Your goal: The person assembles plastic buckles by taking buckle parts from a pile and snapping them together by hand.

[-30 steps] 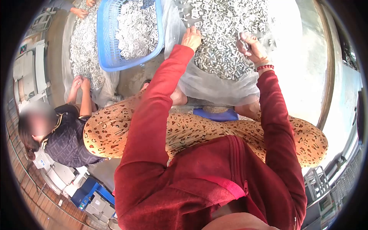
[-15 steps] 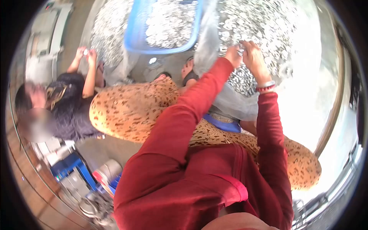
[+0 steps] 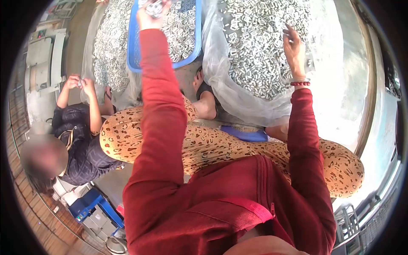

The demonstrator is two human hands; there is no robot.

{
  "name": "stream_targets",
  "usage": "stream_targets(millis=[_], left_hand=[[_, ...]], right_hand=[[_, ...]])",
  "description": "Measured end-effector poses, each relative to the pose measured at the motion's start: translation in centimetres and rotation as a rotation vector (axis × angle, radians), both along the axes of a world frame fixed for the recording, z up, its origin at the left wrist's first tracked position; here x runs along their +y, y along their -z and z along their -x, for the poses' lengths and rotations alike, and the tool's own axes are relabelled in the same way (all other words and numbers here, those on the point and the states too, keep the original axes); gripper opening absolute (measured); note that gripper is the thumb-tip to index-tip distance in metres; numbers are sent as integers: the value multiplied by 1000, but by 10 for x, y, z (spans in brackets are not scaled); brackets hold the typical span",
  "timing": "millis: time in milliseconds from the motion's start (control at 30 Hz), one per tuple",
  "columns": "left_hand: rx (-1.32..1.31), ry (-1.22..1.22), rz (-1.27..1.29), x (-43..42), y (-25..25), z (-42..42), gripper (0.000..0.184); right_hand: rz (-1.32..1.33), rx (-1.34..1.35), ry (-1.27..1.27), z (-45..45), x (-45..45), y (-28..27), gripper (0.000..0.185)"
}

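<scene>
Several metal pieces [image 3: 154,9] are hanging over the basket [image 3: 133,49] because the left hand [image 3: 148,19] is clamping them, the right hand [image 3: 295,50] extending, fingers apart, to the basket's right.

The left hand [image 3: 148,19] holds shiny metal pieces [image 3: 155,8] over the blue plastic basket [image 3: 132,51]. The right hand [image 3: 294,50], loosely curled, is positioned over a metal-parts pile [image 3: 257,66] on translucent sheeting [image 3: 238,105].

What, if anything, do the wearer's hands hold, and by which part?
Left hand: a bunch of small metallic pieces in its grip; exact part held unclear. Right hand: cannot tell if it holds anything.
</scene>
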State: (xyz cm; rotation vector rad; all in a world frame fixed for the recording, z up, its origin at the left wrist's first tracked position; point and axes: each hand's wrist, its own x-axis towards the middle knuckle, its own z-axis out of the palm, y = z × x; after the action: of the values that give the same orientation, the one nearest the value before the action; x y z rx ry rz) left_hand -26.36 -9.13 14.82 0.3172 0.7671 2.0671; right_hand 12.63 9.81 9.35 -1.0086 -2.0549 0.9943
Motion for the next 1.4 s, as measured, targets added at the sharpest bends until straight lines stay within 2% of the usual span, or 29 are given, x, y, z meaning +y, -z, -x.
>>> stream_targets(millis=[33, 67, 133, 233, 267, 300, 333, 367, 400, 433, 467, 500, 533, 567, 633, 733, 767, 800, 867, 933, 1033, 1067, 1133, 1200, 1233, 1300, 1333, 1367, 1400], left_hand=[[263, -283, 564, -7, -10, -2, 32], [588, -337, 1286, -16, -3, 15, 40], [916, -449, 1203, -19, 2, 2, 39], [1399, -598, 1015, -4, 14, -30, 39], [1242, -166, 979, 9, 33, -45, 35], [1567, 44, 814, 34, 51, -81, 33], [1046, 409, 582, 47, 106, -105, 26], [1286, 537, 729, 50, 94, -156, 17], [1866, 435, 971, 56, 97, -194, 13], [1689, 180, 1037, 52, 138, -212, 13], [1738, 20, 1171, 45, 177, -222, 15], [1784, -107, 1116, 38, 178, -226, 16], [1821, -225, 1056, 28, 174, -230, 16], [1784, -72, 1095, 22, 171, -227, 15], [1704, 243, 1126, 19, 147, -220, 14], [1508, 179, 1069, 19, 138, -222, 13], [1548, 45, 1017, 22, 138, -225, 13], [1615, 69, 998, 24, 146, -226, 13], [1749, 113, 954, 26, 169, -229, 13], [1813, 140, 1008, 28, 164, -237, 17], [1788, 197, 1087, 31, 143, -233, 18], [1662, 285, 986, 34, 133, -225, 17], [1402, 450, 772, 44, 97, -198, 14], [940, 351, 790, 44, 37, -162, 13], [860, 206, 665, 44, 49, -129, 15], [1000, 9, 864, 18, 11, -74, 18], [1315, -258, 972, 5, 37, -32, 21], [1194, -203, 1355, -15, 7, -25, 25], [1615, -536, 1536, -41, 29, 3, 34]], right_hand=[[40, -6, -39, 0, 7, 28, 38], [53, -51, -20, 4, -1, 29, 40], [-97, -113, -93, 17, -12, 42, 42], [-63, -158, -292, 48, -20, 66, 37], [-69, -131, -309, 64, -23, 80, 29], [-87, -220, -359, 77, -32, 79, 26], [-113, -301, -413, 91, -37, 78, 23], [-209, -408, -503, 98, -39, 85, 21], [-315, -506, -600, 104, -44, 100, 20], [-332, -695, -652, 108, -44, 119, 22], [-451, -511, -561, 99, -53, 112, 21], [-417, -745, -610, 103, -51, 105, 20], [-554, -711, -585, 97, -52, 104, 19], [-425, -792, -628, 92, -48, 101, 19], [-435, -745, -536, 77, -47, 99, 15], [-211, -704, -406, 47, -35, 98, 17], [-15, -606, -398, 36, -25, 99, 19], [272, -405, -405, 25, -11, 111, 21], [635, 9, -231, 13, -12, 74, 21], [707, 183, -11, 9, -7, 59, 21], [796, 421, 74, 10, 11, 60, 23], [864, 527, 50, 11, 15, 60, 23], [775, 363, 13, 20, 14, 44, 22], [716, 277, -48, 33, 8, 33, 22], [692, 271, -108, 45, 4, 25, 22], [666, 278, -221, 83, -17, -3, 24], [661, 289, -272, 107, -32, -21, 25], [722, 391, -378, 133, -47, -35, 30], [781, 493, -485, 157, -64, -49, 36]])
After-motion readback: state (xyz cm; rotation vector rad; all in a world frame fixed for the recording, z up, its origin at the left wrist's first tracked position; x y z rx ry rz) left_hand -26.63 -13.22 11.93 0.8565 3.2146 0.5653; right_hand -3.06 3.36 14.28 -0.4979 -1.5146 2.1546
